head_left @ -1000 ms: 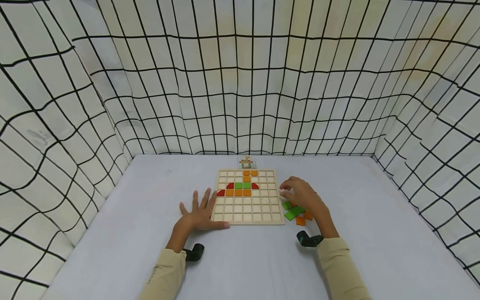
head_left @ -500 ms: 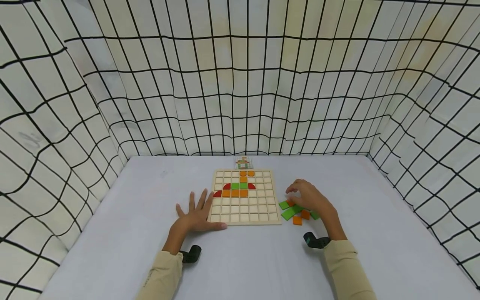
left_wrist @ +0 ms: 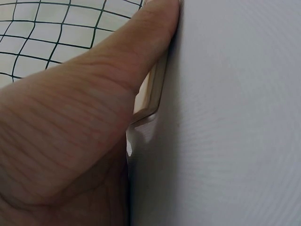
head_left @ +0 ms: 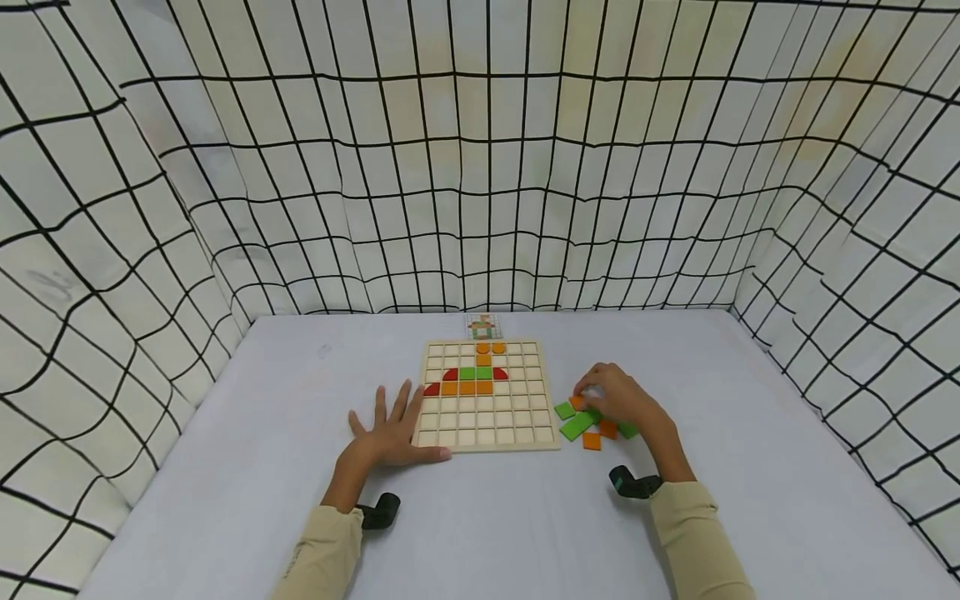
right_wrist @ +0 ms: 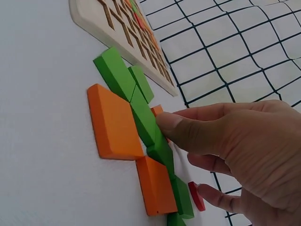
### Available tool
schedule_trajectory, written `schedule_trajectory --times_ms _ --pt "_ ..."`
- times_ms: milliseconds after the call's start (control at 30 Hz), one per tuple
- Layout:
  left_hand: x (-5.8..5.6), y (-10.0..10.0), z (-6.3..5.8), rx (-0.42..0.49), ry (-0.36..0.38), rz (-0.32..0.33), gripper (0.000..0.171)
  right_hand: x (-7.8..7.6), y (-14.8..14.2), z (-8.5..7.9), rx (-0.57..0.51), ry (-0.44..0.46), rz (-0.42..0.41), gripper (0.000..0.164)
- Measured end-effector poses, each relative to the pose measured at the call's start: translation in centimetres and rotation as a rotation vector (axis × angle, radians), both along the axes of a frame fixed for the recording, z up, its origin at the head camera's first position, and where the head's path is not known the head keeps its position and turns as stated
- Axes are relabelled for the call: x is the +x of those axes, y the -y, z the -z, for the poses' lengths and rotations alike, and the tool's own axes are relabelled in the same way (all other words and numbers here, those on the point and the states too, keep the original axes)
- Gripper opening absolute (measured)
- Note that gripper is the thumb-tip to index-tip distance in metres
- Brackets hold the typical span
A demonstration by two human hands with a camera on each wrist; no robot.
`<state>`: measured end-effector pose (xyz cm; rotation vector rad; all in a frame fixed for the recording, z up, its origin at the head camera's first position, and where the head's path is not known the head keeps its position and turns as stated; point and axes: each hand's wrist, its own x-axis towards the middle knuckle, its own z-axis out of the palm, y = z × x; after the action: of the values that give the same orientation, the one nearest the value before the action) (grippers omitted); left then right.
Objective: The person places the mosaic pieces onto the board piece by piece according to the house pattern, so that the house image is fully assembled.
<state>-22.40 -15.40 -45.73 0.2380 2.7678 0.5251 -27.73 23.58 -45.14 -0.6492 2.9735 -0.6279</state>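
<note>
A wooden grid board [head_left: 487, 419] lies on the table with orange, green and red pieces set in its upper cells. My left hand [head_left: 386, 437] rests with spread fingers at the board's left edge, thumb along the near corner; the left wrist view shows that thumb [left_wrist: 155, 28] over the board's rim. Right of the board, my right hand [head_left: 617, 396] is over loose tiles, thumb and index finger pinching a small orange tile [right_wrist: 156, 109], mostly hidden behind the thumb. Under and beside the fingers lie green tiles [right_wrist: 115, 73] and larger-looking orange tiles [right_wrist: 115, 125].
Behind the board lies a small printed pattern card [head_left: 483, 326]. One red piece [right_wrist: 196, 195] lies beyond the loose tiles, near the right hand's lower fingers. A black net over white cloth [head_left: 480, 208] walls the table at the back and sides.
My right hand has shifted from beside the board's right edge back to the loose tiles, and its thumb and index finger have closed on an orange one. The left hand stays at the board.
</note>
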Motion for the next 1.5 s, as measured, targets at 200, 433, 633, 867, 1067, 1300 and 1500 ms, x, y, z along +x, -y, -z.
schedule_trajectory --times_ms 200,433,633,867,1067,1300,1500 --pt "0.1 0.0 0.1 0.001 -0.007 0.006 0.122 0.2 0.0 0.1 0.042 -0.019 0.031 0.018" --pt "0.0 0.1 0.1 0.008 -0.004 0.008 0.122 -0.1 0.4 0.6 0.087 -0.053 0.059 0.019" --pt "0.0 0.1 0.2 0.014 0.004 0.010 0.123 0.0 0.8 0.9 0.131 -0.089 0.069 0.021" --pt "0.2 0.0 -0.2 0.012 0.005 0.009 0.121 0.1 1.0 1.0 0.148 -0.134 0.077 0.022" --pt "0.3 0.0 -0.5 0.000 0.000 0.002 0.120 -0.1 1.7 0.8 0.078 -0.138 0.055 0.020" --pt "0.1 0.0 -0.2 -0.002 0.006 0.003 0.121 -0.7 4.0 0.0 0.022 -0.116 -0.009 0.022" --pt "0.1 0.0 -0.1 -0.002 0.010 0.004 0.121 -1.5 6.3 0.5 0.044 -0.108 -0.042 0.026"
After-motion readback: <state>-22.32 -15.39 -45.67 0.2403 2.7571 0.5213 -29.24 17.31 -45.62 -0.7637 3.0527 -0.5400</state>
